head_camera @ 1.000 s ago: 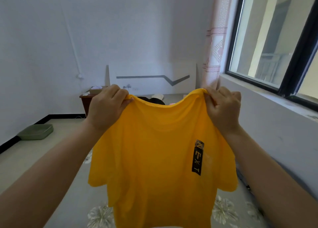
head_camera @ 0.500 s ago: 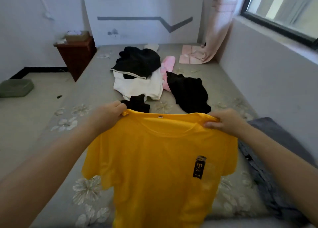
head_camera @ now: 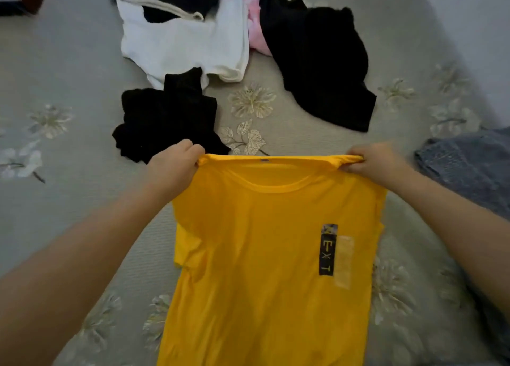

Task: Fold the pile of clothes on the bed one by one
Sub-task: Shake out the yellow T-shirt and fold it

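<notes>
Both hands' fingers (head_camera: 190,151) clamped on yellow shirt (head_camera: 270,255) over grey floral bed (head_camera: 69,200) beside white wall (head_camera: 469,20).

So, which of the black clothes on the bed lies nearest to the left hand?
The small crumpled black garment, just beyond the left hand. The larger black garment lies further right, beside the pink one.

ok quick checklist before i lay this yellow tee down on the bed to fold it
1. Left hand grips its shoulder of the yellow t-shirt: ok.
2. Right hand grips the other shoulder: ok.
3. Collar edge stretched straight: ok.
4. Left-side sleeve flat: not ok, tucked under.
5. Bed bare under the shirt: cannot tell; small black garment lies close.
6. Hem flat: cannot tell, out of frame.
</notes>
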